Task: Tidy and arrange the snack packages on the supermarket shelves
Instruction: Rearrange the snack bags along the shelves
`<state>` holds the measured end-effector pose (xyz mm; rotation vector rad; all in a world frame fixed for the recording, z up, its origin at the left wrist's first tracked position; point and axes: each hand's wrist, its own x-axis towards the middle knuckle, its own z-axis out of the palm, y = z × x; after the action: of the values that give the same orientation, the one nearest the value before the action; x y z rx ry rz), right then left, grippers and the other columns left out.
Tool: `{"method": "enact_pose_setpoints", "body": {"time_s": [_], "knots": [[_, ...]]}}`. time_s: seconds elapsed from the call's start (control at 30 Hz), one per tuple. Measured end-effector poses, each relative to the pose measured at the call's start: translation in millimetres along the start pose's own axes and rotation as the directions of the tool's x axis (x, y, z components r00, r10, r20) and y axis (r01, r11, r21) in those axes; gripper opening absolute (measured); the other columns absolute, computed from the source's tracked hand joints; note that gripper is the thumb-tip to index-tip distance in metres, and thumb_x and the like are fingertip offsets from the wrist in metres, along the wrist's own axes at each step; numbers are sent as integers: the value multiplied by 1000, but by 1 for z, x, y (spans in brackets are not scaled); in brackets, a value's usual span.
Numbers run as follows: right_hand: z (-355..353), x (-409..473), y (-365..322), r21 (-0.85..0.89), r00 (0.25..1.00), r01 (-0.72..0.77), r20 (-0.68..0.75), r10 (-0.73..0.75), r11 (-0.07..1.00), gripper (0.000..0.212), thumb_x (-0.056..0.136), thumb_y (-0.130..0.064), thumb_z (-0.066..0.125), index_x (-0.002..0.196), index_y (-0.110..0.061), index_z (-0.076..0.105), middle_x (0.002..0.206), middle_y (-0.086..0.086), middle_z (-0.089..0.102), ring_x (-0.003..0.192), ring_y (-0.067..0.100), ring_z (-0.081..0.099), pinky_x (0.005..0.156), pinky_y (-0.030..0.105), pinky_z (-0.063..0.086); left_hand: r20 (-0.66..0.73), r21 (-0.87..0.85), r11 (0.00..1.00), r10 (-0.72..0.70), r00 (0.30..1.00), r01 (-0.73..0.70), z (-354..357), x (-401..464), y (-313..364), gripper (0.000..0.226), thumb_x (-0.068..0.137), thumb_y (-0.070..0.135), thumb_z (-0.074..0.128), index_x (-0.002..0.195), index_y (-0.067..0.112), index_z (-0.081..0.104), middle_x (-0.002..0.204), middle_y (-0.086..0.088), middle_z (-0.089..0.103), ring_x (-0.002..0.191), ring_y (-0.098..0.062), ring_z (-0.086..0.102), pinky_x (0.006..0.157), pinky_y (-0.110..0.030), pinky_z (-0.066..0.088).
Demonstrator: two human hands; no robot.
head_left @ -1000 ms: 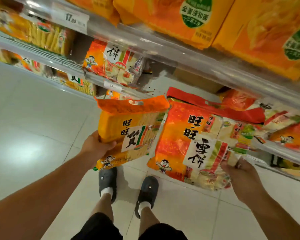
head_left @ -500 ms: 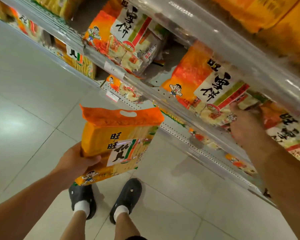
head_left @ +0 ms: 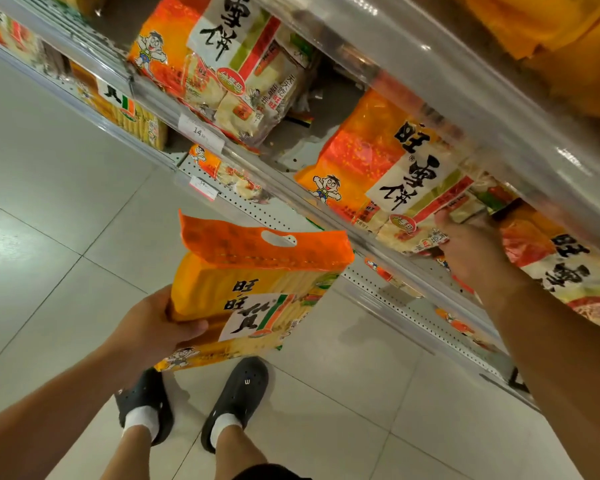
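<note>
My left hand grips the lower left side of a yellow-orange rice cracker bag with an orange handle top, held upright over the floor in front of the shelves. My right hand holds the lower edge of a red-orange snow cracker bag that lies on the middle shelf. Another bag of the same kind lies further left on that shelf, and one more lies right of my hand.
A clear rail of the upper shelf hangs over the bags, with yellow packs above it. The lower perforated shelf holds smaller packs. Price tags sit on the rail. My feet in dark clogs stand on grey tile floor.
My right hand carried the red-orange bag up from beside the yellow one and set it on the middle shelf. The view came closer to the shelf. My left hand kept holding the yellow bag.
</note>
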<state>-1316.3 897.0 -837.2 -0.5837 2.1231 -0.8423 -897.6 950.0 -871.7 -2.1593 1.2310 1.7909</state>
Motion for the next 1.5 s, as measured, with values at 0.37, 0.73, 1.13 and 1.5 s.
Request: {"method": "enact_pose_setpoints", "body": {"time_s": [0.37,0.73,1.13,1.5], "knots": [[15,-52,41,189,996,-44,-67,58,981,68,80,-6,73,139,-15,40,126,1,62,112,10,62,87,29,55,82,-11,999,32,996,-32,-18,-9,15,50,81,23,77,125,26,52,111,-2,66,104,-27,61,96,-47,48],[103,-231,4,24,691,-202,712,125,979,57,47,-38,94,100,-35,71,106,1,74,99,19,69,85,38,51,135,-351,930,163,977,-107,-138,-147,-25,64,70,40,82,127,34,54,118,10,68,108,-20,65,84,-36,57],[242,-355,-151,16,685,-27,728,7,1000,52,61,-22,83,110,-15,66,99,1,75,92,18,71,83,36,51,-379,-680,667,35,925,-304,-263,-211,-130,70,64,32,83,125,29,48,114,1,66,88,-20,72,64,-38,60],[407,-455,-222,39,667,113,737,-106,993,49,70,-14,85,107,-29,57,94,-17,70,81,-5,66,64,11,50,-477,-649,668,15,879,-364,-438,-205,-211,48,77,22,77,116,29,51,107,2,67,92,-23,69,80,-45,58]]}}
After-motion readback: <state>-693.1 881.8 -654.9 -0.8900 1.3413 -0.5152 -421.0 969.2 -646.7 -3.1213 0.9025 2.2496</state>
